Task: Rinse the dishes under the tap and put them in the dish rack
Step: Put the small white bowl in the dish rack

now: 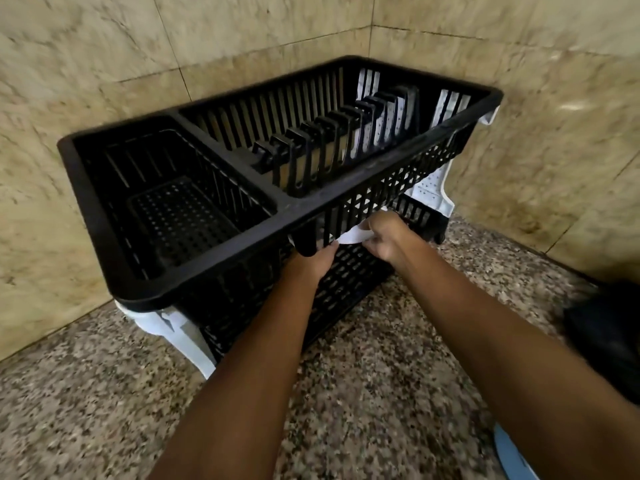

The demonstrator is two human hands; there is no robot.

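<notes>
Both hands reaching under upper tier of black slatted plastic two-tier dish rack [242,188]. Right hand [384,239] pinching white dish [353,234] at lower tier; left hand [313,263] just beside, fingers hidden, grip undeterminable.

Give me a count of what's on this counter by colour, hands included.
Black: 2, the dish rack and a blurred black object
White: 1, the dish both hands hold
Blue: 1, an object at the bottom edge
Hands: 2, left hand, right hand
Total: 6
</notes>
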